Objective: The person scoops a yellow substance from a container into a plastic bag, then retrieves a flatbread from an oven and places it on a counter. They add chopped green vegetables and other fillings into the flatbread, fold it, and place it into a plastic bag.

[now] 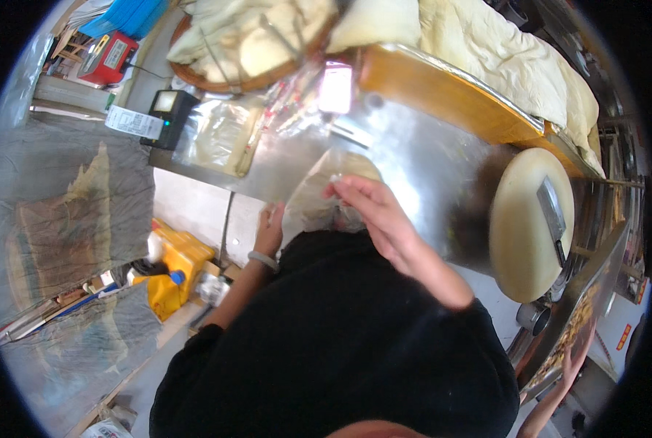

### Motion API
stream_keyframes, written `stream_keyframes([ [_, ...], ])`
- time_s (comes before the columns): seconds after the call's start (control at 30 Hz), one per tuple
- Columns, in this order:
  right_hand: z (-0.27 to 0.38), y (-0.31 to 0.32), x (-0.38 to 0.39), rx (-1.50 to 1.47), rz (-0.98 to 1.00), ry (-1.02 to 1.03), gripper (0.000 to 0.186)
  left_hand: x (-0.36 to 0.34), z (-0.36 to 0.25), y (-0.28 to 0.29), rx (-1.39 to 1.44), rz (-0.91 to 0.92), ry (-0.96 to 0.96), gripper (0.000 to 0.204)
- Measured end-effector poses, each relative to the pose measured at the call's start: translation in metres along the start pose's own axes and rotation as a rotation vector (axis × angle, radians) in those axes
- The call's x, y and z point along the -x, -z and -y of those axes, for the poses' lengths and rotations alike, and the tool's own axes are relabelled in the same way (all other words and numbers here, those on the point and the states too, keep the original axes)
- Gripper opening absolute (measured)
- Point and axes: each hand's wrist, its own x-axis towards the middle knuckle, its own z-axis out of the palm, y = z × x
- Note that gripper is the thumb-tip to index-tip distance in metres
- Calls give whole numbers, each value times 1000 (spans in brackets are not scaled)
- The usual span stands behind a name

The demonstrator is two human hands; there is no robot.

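A pale, tan, see-through-looking bag point(318, 190) lies at the counter's near edge, in front of my body; what is inside is too blurred to name. Over its right side hovers my right hand point(377, 212), thumb and fingers pinched together. A small whitish bit shows at those fingertips, too small to name. My left hand point(269, 232), with a pale band at the wrist, is raised just left of the bag. Its fingers look slightly apart, and I see nothing between them.
Clear plastic bags point(220, 131), a lit phone point(335, 87) and a black printer point(171, 113) lie on the metal counter point(428, 190). Behind stands a cloth-lined basket point(183, 66). At right, a cleaver point(552, 212) rests on a round board point(516, 219). Another person's hand point(574, 358) shows lower right.
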Motion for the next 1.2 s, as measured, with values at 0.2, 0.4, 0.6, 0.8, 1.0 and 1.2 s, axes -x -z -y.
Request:
stream_keyframes([
  [0.2,10,-40,-15,-149,2,70,23,-35,-7,-6,489,358,297,58],
  [0.4,3,-61,-70,110,-50,43,21,-133,7,11,198,5,-88,67],
  [0.6,-16,-21,-116,748,-298,344,17,-149,-6,41,75,86,-141,61],
  [0.8,-95,150,-145,1774,-513,377,50,-134,-6,92,-129,-255,-243,43],
  [1.0,-113,134,-180,1826,-492,106,56,-158,9,169,-92,-517,-197,39],
  [1.2,-124,143,-178,1557,-698,93,53,-218,-16,238,112,-593,-236,51],
])
